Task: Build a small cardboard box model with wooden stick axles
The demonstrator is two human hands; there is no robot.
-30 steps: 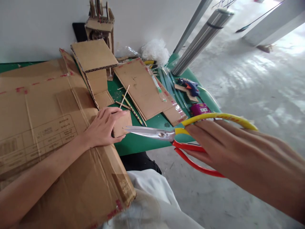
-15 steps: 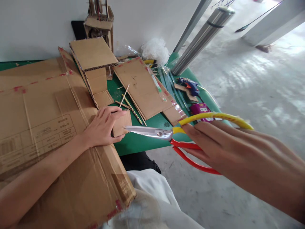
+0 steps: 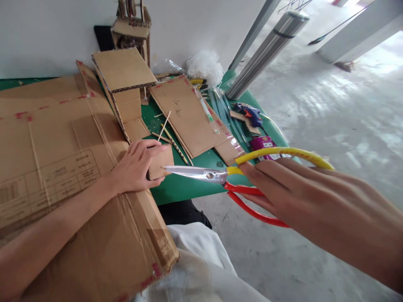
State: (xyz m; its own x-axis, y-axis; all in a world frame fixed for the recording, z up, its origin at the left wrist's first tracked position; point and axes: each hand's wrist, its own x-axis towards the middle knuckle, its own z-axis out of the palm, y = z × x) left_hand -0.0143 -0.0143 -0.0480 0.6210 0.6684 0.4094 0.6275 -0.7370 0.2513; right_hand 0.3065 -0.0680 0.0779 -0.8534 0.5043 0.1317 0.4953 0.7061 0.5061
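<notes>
Scissors [image 3: 192, 172] sit in your right hand [image 3: 302, 191], your fingers curled around the handles, partly hidden by the hand itself. The blades lie together, tips at the small block's [image 3: 160, 162] face; I cannot tell whether they pierce it. Your left hand [image 3: 137, 165] clasps that block beside the carton's [image 3: 103, 251] edge, covering its left side. A stick [image 3: 164, 126] rises behind those fingers, lower end hidden. The yellow handle partly covers a purple pack [image 3: 262, 143]. The carton runs out of view leftward.
</notes>
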